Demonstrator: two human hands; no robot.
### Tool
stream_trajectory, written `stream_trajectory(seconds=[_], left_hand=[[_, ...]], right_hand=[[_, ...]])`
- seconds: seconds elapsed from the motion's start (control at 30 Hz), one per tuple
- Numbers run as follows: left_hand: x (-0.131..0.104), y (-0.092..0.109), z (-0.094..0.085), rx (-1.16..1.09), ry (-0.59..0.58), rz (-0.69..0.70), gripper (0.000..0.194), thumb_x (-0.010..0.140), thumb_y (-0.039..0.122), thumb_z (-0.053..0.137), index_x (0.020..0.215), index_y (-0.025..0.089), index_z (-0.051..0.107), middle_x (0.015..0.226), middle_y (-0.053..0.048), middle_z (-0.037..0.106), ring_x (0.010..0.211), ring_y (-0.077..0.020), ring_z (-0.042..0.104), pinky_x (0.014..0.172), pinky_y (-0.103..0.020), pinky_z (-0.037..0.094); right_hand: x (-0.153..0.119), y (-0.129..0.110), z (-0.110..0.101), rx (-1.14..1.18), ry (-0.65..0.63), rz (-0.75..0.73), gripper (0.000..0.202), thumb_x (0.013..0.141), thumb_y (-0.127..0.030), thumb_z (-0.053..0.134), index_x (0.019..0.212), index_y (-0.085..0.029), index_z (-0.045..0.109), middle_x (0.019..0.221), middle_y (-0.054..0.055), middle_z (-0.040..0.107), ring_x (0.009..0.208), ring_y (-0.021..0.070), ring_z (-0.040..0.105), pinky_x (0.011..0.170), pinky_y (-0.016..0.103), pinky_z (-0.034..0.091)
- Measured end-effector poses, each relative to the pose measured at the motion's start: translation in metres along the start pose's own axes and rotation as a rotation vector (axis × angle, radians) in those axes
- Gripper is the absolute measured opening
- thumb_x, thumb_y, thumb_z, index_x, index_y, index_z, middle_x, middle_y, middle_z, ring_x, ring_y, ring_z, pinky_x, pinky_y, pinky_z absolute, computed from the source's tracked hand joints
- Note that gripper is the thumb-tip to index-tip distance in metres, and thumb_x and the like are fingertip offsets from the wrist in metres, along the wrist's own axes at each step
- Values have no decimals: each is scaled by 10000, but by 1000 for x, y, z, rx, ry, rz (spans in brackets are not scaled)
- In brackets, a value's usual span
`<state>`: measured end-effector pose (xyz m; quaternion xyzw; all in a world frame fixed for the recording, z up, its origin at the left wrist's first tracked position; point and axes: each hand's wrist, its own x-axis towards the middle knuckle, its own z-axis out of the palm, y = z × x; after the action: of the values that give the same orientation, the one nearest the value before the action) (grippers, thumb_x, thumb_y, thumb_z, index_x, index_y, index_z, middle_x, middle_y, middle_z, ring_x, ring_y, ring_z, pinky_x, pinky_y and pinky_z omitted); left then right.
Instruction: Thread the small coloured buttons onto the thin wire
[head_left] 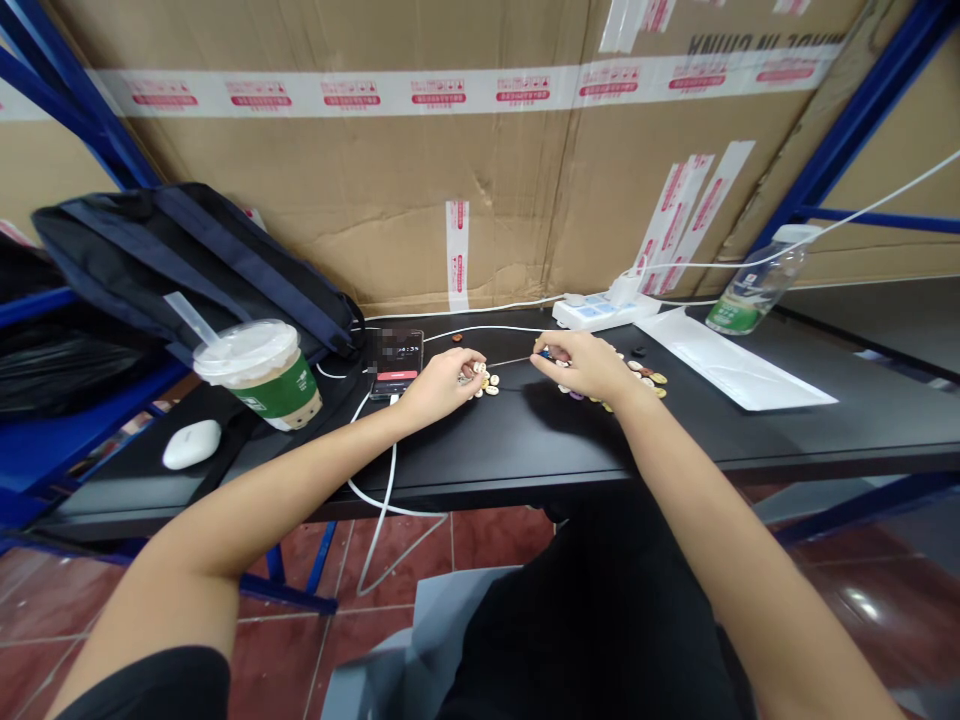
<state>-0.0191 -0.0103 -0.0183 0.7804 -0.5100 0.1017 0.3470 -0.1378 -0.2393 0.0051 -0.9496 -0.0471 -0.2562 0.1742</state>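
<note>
Left hand (442,383), fingers holding pale buttons (478,369), right hand (589,365), fingers pinching a thin string (511,361), coloured buttons (649,375) beside it

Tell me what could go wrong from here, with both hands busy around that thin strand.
The thin strand might slip from the right hand, which pinches it only at the fingertips.

The loose pale buttons beside the left hand could be knocked and scattered.

The white cable plugged into the phone loops off the table's front edge; a snag could drag the phone.
</note>
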Motion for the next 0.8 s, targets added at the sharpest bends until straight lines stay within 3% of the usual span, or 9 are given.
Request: stream_trajectory(seconds=[0.23, 0.67, 0.8], left_hand=[[0, -1, 1, -11, 2, 18, 185, 888, 245, 645, 1044, 153, 684, 975, -55, 725, 805, -153, 677, 809, -289, 554], [0, -1, -1, -38, -19, -14, 195, 898, 270, 656, 1051, 152, 684, 937, -49, 725, 790, -154, 672, 793, -285, 557], [0, -1, -1, -35, -33, -12, 192, 900, 269, 660, 1055, 158, 685, 927, -40, 722, 784, -149, 667, 795, -281, 553]], right_hand=[[0, 2, 2, 31, 0, -54, 177, 870, -356, 577, 815, -207, 653, 611, -22, 492, 582, 138, 448, 606, 287, 308], [1, 5, 5, 10, -13, -24, 223, 895, -410, 609, 834, -220, 708, 601, -11, 574, 577, 144, 491, 617, 292, 343], [1, 5, 4, 10, 13, -47, 201, 882, -409, 637, 869, -229, 723, 683, 7, 643, 636, 157, 539, 628, 293, 362]])
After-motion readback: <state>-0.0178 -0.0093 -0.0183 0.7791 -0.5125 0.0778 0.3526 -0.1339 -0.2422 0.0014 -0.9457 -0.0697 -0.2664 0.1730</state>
